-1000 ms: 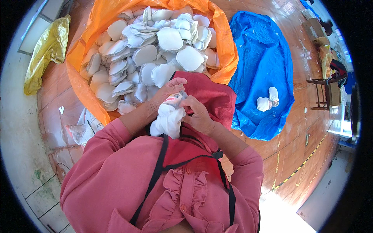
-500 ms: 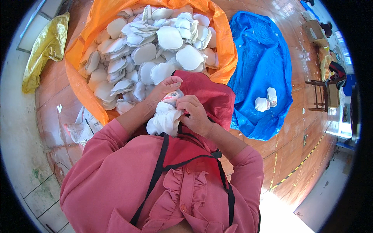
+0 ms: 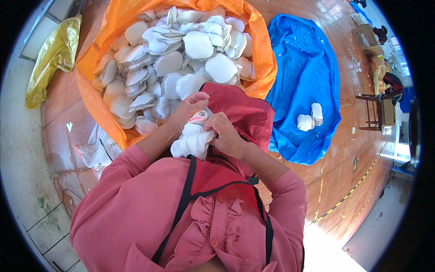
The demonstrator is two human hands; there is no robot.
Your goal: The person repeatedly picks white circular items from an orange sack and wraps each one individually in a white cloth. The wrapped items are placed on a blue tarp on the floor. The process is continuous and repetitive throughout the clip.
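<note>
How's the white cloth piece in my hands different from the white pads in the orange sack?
The white cloth piece is loosely bunched; the white pads look smoother and rounded. The cloth piece shows reddish markings near its top; the visible pads look plain. Your left hand and right hand hold the cloth piece; the pads lie in the orange sack. Both look mostly white.

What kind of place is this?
It looks like a workshop, maybe a small factory. A big orange bag is heaped with white pads, the left hand and right hand hold a white bundle, and a cardboard box sits off to the right.
</note>
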